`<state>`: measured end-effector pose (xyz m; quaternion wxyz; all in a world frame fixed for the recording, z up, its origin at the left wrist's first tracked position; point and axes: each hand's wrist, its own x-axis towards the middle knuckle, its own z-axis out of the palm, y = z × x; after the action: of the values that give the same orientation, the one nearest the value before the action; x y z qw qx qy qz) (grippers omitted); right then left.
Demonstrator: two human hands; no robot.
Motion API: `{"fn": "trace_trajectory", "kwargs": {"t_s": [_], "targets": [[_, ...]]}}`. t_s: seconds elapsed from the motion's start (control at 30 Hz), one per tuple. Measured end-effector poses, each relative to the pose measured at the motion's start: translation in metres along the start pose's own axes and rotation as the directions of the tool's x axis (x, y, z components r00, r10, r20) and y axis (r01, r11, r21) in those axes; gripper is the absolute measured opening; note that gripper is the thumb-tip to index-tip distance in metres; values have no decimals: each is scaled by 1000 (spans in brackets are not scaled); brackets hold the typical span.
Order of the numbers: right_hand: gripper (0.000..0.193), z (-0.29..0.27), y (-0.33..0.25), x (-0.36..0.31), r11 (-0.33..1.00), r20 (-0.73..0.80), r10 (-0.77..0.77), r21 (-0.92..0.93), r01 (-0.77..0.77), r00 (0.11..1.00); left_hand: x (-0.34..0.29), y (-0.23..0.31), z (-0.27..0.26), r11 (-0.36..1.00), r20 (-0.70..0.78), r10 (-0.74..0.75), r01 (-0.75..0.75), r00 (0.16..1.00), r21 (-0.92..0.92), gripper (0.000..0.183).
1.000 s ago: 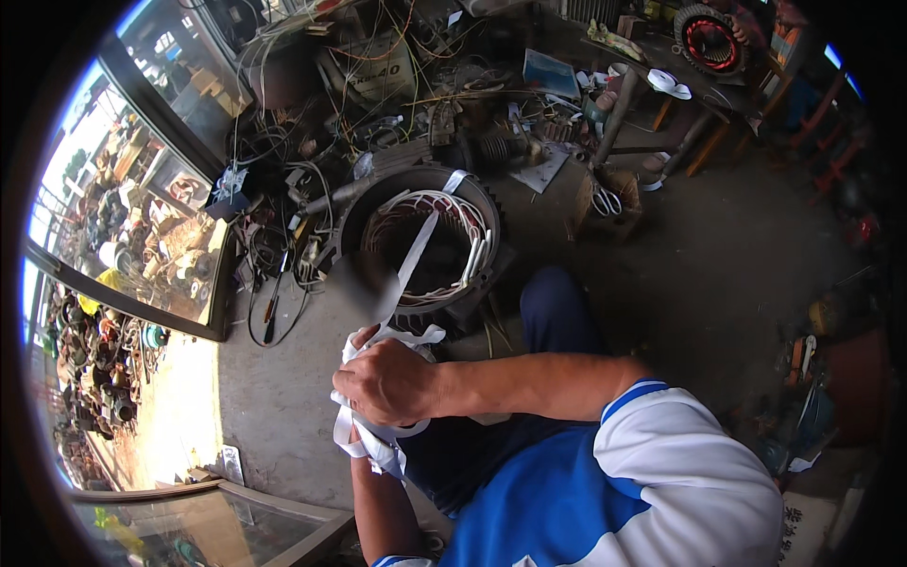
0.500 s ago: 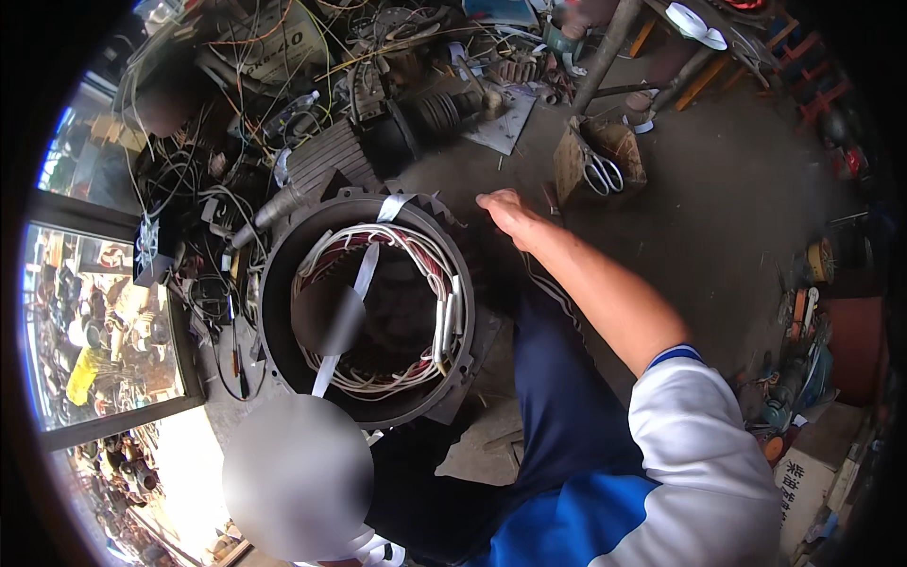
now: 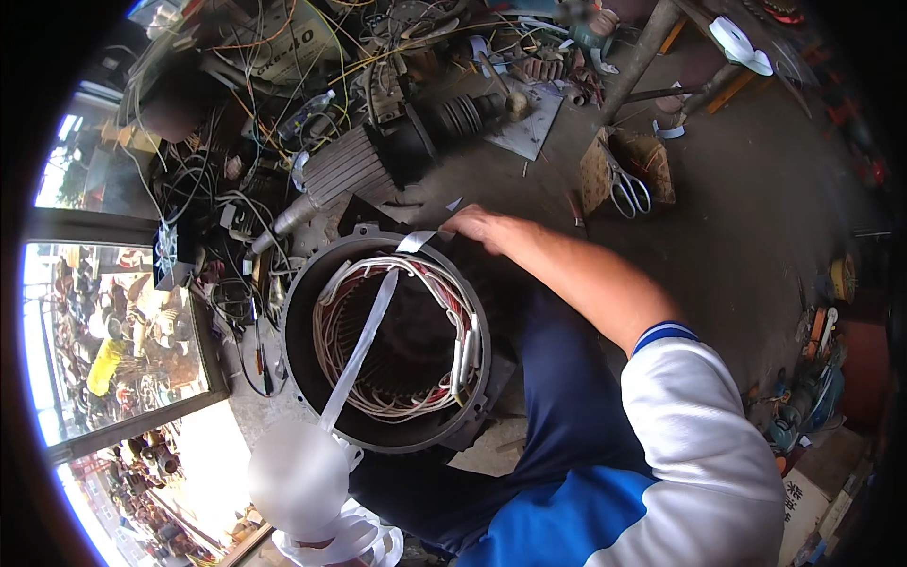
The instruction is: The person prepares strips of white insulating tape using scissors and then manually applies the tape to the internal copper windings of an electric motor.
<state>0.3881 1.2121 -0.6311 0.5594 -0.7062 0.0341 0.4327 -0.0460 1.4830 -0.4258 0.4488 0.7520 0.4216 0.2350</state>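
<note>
In front of me stands a round motor stator (image 3: 295, 354), a dark metal ring with white and red coil windings (image 3: 326, 331) inside. White flat tape (image 3: 364, 335) runs from the far side of the windings across the bore toward me, and a piece lies over the far rim. My right hand (image 3: 475, 227) is closed at the far right rim, its fingertips pinching that tape end. Of my left hand (image 3: 318, 544), only a sliver shows at the lower edge, beside loose loops of white tape (image 3: 373, 541); a blurred round patch hides its fingers.
Beyond the stator lies a finned motor body (image 3: 350, 170) with a dark shaft end. Tangled cables (image 3: 194, 180) and parts crowd the far left. Scissors (image 3: 628, 194) stand in a cardboard box (image 3: 652, 156) at the far right. A glass window frame (image 3: 132, 425) borders the left side.
My right hand has moved left to the stator's far rim and now meets the tape end there. More tape loops show near my left hand. The whole view has shifted slightly.
</note>
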Motion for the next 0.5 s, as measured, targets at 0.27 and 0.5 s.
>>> {"fn": "trace_trajectory", "kwargs": {"t_s": [0.27, 0.5], "targets": [[11, -17, -88, -61, 672, -47, -420, 654, 346, 906, -14, 6, -9, 997, -15, 43, -44, 999, -59, 32], [15, 70, -109, -102, 663, 36, -747, -43, 748, 664, -49, 6, -52, 992, -127, 82, -94, 989, -88, 31]]}}
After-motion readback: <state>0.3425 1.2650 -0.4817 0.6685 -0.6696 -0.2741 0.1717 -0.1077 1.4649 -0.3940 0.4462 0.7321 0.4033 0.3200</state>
